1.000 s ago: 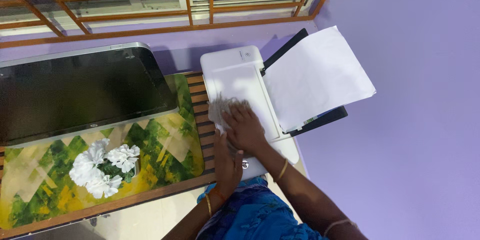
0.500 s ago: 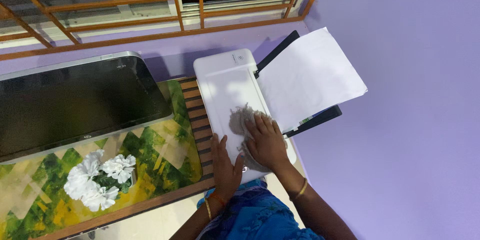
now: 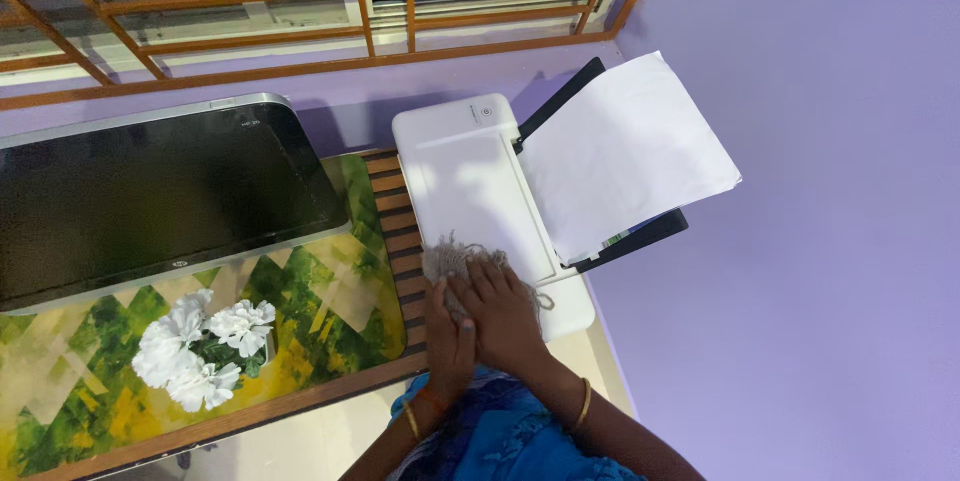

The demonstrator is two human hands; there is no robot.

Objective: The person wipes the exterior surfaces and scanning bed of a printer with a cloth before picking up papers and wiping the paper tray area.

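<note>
Far left, the dark monitor (image 3: 150, 196) leans behind white flowers (image 3: 200, 341) on the green and yellow mat (image 3: 330, 291); its left edge is cut off by the frame

My left hand (image 3: 450, 336) rests flat at the near corner of the white printer (image 3: 470, 181), fingers together, steadying it. The printer overhangs the slatted wooden table (image 3: 395, 231); too much push could shift it off that edge, I judge

My right hand (image 3: 505, 311) presses palm-down, fingers spread, on the grey cloth (image 3: 455, 259), which lies on the printer's near end. Frayed threads trail from the cloth and could snag a seam

Right, the sheet of paper (image 3: 630, 156) stands loose in the tray (image 3: 640, 236); a stray sweep could knock it out. The printer's near end and front hide under my hands
</note>
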